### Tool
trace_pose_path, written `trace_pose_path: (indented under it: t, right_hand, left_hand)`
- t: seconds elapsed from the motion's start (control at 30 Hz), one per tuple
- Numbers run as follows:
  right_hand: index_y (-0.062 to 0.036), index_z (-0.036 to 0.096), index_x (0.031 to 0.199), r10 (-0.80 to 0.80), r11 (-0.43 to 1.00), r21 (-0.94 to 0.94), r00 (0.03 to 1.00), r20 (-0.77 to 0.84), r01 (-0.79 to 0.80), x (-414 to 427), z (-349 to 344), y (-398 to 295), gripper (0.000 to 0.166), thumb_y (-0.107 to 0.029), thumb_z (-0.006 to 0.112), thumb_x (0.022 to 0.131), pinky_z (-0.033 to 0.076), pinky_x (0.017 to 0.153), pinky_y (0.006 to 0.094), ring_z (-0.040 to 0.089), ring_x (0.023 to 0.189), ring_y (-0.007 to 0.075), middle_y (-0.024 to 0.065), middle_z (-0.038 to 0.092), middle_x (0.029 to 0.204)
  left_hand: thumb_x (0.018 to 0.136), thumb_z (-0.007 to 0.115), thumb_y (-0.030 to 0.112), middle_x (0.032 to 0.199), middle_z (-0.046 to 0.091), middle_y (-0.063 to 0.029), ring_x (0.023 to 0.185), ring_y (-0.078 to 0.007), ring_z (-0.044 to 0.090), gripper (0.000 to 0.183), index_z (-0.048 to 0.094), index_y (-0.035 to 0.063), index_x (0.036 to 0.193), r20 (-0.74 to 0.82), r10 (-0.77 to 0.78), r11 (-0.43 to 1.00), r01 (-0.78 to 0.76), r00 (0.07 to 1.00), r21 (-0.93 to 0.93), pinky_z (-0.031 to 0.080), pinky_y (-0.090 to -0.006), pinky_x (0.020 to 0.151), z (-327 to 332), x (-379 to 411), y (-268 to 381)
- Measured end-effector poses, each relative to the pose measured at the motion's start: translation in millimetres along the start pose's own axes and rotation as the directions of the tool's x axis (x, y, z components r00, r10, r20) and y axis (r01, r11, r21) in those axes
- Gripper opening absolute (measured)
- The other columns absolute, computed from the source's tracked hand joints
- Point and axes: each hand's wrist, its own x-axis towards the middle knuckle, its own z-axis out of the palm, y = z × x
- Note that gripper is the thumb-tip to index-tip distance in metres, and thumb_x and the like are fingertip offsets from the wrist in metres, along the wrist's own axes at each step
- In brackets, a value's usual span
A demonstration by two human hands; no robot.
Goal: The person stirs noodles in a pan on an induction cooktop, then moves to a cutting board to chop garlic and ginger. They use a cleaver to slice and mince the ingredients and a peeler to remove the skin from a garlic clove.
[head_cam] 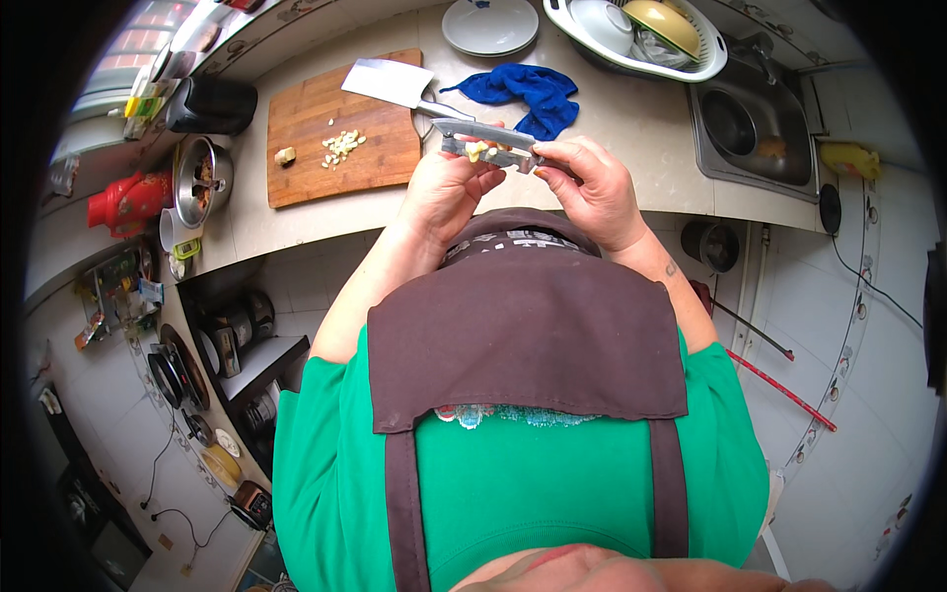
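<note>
My right hand (592, 177) grips the handle end of a grey metal hand tool (488, 134) with two long, nearly parallel bars. My left hand (453, 177) curls around a pale yellow food piece (474, 151), seen between the bars; the tool partly hides its fingers. Just beyond the hands, a cleaver (388, 83) lies with its blade on a wooden cutting board (385, 159) and its handle past the board's right edge. Small pale slices, probably garlic (342, 147), are scattered on the board. A stubby tan piece, perhaps ginger (285, 156), rests near its left edge.
A blue cloth (521, 92) lies crumpled beyond my hands, with stacked white plates (490, 28) behind it. At right are a white dish basket (710, 66) and a metal sink (792, 159). A steel bowl (185, 196) and a red thermos (129, 203) stand left.
</note>
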Motion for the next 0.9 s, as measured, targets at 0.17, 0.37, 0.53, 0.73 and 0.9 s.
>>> trace_pose_path:
  t: [0.17, 0.37, 0.53, 0.73, 0.9]
  right_hand:
    - [-0.0077, 0.071, 0.105, -0.017, 1.000, -0.003, 0.999, 0.029, 0.017, 1, 1, 2, 0.024, -0.004, 0.077, 0.082, 0.053, 0.063, 0.0334, 0.067, 0.074, 0.0241, 0.0083, 0.070, 0.088]
    - [-0.0070, 0.071, 0.106, 0.018, 1.000, -0.009, 1.000, -0.022, -0.018, 3, 0, 23, 0.022, -0.004, 0.076, 0.085, 0.054, 0.064, 0.0316, 0.068, 0.074, 0.0211, 0.0085, 0.070, 0.091]
    - [-0.0043, 0.071, 0.108, 0.173, 0.985, 0.047, 0.973, -0.150, -0.168, 2, -7, 44, 0.019, -0.002, 0.073, 0.089, 0.057, 0.074, 0.0278, 0.071, 0.082, 0.0170, 0.0091, 0.069, 0.097]
    - [-0.0049, 0.071, 0.108, 0.042, 0.987, 0.153, 0.997, 0.070, -0.052, 1, 3, 11, 0.024, 0.001, 0.075, 0.085, 0.054, 0.069, 0.0283, 0.068, 0.080, 0.0168, 0.0088, 0.068, 0.091]
    - [-0.0044, 0.071, 0.108, 0.029, 0.983, 0.177, 0.996, 0.081, -0.043, 1, 7, 21, 0.024, 0.003, 0.074, 0.085, 0.055, 0.070, 0.0284, 0.068, 0.081, 0.0171, 0.0087, 0.069, 0.094]
  left_hand:
    - [0.096, 0.065, 0.006, 0.111, 0.069, -0.0071, 0.104, -0.0177, 0.065, 0.024, 0.065, 0.0014, 0.120, 0.020, 0.043, 0.999, -0.044, 0.999, 0.012, 0.056, -0.0306, 0.089, -3, -2, -2]
    - [0.097, 0.065, 0.006, 0.106, 0.069, -0.0106, 0.096, -0.0196, 0.068, 0.021, 0.065, -0.0037, 0.116, 0.061, -0.008, 1.000, 0.007, 0.998, 0.014, 0.058, -0.0325, 0.087, -19, 3, -6]
    - [0.097, 0.066, 0.007, 0.105, 0.069, -0.0105, 0.094, -0.0192, 0.069, 0.020, 0.065, -0.0022, 0.115, 0.072, -0.038, 0.999, 0.039, 0.997, -0.009, 0.058, -0.0324, 0.085, -11, 1, 1]
    - [0.096, 0.066, 0.007, 0.110, 0.068, -0.0092, 0.100, -0.0182, 0.067, 0.023, 0.064, -0.0007, 0.117, 0.022, -0.023, 0.996, 0.024, 1.000, -0.084, 0.057, -0.0308, 0.087, -10, 6, -2]
    - [0.097, 0.067, 0.011, 0.114, 0.067, -0.0064, 0.102, -0.0154, 0.065, 0.031, 0.060, 0.0021, 0.126, 0.027, -0.025, 1.000, 0.025, 0.999, 0.019, 0.057, -0.0303, 0.086, -9, 7, -2]
